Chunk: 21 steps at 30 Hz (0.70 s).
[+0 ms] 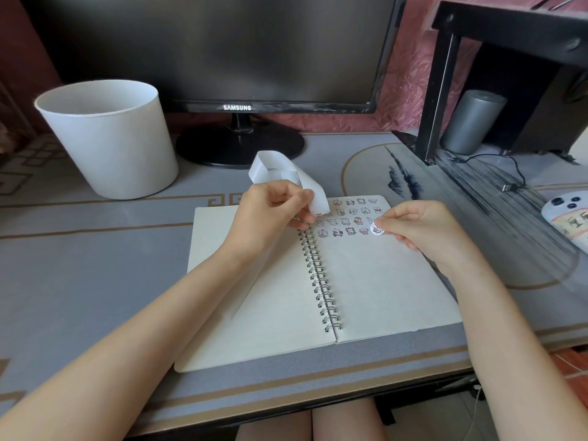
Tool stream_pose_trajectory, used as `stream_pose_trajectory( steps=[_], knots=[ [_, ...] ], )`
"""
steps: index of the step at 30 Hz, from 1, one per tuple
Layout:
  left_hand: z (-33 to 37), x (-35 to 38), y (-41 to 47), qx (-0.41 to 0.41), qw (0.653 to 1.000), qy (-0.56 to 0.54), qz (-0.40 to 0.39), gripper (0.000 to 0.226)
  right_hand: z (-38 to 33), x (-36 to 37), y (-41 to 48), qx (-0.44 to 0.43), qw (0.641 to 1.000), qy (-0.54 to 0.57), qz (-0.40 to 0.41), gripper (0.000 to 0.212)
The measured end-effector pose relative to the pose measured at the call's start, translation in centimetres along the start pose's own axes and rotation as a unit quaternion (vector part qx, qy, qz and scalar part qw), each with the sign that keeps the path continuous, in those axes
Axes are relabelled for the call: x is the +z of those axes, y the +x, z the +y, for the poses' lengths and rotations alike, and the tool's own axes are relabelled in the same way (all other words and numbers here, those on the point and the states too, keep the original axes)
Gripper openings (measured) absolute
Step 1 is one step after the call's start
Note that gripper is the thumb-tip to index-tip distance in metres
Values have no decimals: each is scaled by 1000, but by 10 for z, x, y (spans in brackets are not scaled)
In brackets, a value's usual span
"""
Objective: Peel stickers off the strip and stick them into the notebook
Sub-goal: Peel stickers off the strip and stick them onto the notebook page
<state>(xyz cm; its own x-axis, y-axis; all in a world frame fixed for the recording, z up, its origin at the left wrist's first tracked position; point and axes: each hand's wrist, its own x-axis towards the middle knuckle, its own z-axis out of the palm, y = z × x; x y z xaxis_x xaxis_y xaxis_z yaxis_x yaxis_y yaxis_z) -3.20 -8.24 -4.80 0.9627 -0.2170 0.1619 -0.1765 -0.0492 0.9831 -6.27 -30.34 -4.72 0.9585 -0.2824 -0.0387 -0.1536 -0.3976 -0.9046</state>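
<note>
Pinching a round sticker [377, 230] in my right grip [420, 229], I hold it at the right end of the lowest sticker row on the spiral notebook [381, 281]; page contact I cannot tell; my left grip [273, 208] clasps the curled sticker strip [315, 190] over the binding, farther from that slot.

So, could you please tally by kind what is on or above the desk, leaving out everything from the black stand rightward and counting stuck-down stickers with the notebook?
Monitor: 1
White bin: 1
Notebook: 1
Sticker strip, in left hand: 1
Peeled sticker, in right hand: 1
Total: 5
</note>
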Motion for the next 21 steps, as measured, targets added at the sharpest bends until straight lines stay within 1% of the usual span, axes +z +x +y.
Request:
stream_pose_trajectory(
  steps=[14,21],
  knots=[
    [-2,-1,1,0,1000,5,0,22,3,1,2,-8,1000,-12,3,8],
    [-1,0,0,1,1000,2,0,22,4,4,3,-24,999,-41,10,7]
  ],
)
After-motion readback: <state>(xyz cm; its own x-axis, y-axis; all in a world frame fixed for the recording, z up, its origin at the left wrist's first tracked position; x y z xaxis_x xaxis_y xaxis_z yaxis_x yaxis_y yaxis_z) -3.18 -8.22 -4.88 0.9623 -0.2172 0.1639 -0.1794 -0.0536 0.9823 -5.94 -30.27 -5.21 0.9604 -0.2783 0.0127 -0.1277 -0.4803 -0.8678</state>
